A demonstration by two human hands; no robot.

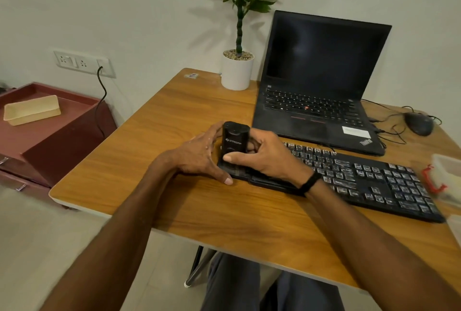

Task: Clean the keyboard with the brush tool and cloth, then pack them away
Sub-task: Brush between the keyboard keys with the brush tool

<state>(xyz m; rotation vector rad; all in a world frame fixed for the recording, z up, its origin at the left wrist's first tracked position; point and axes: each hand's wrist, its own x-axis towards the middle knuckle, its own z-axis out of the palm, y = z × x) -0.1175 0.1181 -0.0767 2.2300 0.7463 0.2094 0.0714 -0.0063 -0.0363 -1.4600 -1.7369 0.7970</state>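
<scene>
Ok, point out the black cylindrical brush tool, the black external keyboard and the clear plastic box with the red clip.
black cylindrical brush tool point(234, 141): head view, front face with the logo.
black external keyboard point(361, 178): head view, keys in its middle.
clear plastic box point(449, 171): head view, its side wall.

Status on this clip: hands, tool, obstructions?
Right hand grips black brush tool, upright at left end of keyboard. Left hand open, resting against it. Nothing blocking the keys.

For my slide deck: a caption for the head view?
Right hand grips the upright black brush tool at the keyboard end; left hand rests beside it.
</scene>
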